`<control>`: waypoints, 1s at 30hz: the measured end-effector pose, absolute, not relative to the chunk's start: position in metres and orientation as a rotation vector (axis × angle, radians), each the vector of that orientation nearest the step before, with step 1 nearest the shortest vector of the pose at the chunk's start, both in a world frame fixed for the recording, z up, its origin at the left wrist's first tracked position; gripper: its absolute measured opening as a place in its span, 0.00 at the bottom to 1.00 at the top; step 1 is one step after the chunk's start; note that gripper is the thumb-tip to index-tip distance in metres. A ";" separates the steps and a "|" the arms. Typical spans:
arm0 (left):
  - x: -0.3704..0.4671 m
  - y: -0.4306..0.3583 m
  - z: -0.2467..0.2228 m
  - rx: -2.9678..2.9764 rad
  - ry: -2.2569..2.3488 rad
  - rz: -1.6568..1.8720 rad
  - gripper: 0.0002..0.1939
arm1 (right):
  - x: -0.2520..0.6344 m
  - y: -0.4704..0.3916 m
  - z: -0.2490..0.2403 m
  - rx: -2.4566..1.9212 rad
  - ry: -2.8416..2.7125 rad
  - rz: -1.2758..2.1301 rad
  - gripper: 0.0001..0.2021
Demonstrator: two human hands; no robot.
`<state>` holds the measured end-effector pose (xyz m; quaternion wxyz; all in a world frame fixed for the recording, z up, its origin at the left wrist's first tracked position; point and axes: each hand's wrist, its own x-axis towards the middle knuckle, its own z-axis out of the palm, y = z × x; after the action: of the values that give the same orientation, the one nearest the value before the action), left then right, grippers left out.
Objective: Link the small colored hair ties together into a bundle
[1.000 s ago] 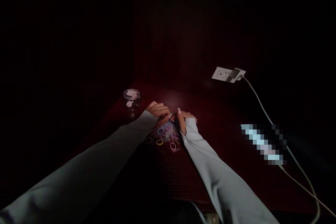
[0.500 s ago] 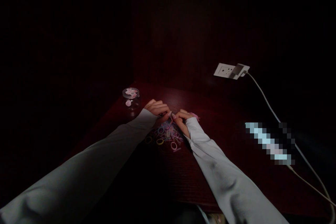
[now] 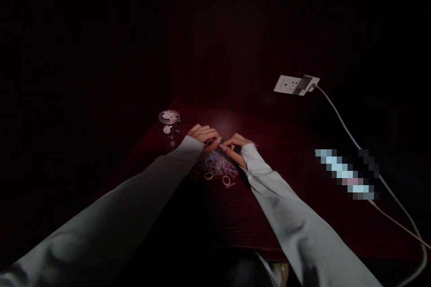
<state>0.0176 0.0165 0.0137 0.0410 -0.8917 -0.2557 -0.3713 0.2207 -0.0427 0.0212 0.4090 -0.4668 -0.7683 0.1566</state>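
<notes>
Over a heap of small coloured bands and rings [image 3: 218,163] on the dark red table, my left hand [image 3: 205,136] and my right hand [image 3: 235,144] meet at their fingertips. Both are closed, thumbs against curled fingers; whatever is pinched between them is too small and dark to make out. A yellow ring [image 3: 209,176] and a pink ring [image 3: 226,181] lie at the near edge of the heap. Some pink bands show just beyond my right hand.
A clear lidded jar [image 3: 169,123] with pink and white stickers stands left of my hands. On the right, a pixelated bright object [image 3: 346,175] lies beside a white cable [image 3: 340,119] from a charger in the wall socket [image 3: 288,85].
The view has shifted slightly, so the table things sit a little higher. My hands remain together over the heap, with my right fingers slightly rearranged.
</notes>
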 end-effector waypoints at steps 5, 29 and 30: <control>0.017 0.010 0.018 -2.721 -0.788 -1.166 0.14 | 0.224 -0.039 0.019 -1.181 -1.892 0.428 0.18; 0.018 0.010 0.017 -2.816 -0.810 -1.121 0.13 | 0.230 -0.034 0.020 -1.200 -1.849 0.406 0.21; 0.018 0.010 0.017 -2.818 -0.814 -1.126 0.13 | 0.230 -0.034 0.020 -1.202 -1.848 0.407 0.21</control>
<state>0.0179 0.0096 0.0172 -0.0001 -0.8969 -0.2592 -0.3583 0.2300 -0.0344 0.0196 0.4347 -0.4828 -0.7424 0.1636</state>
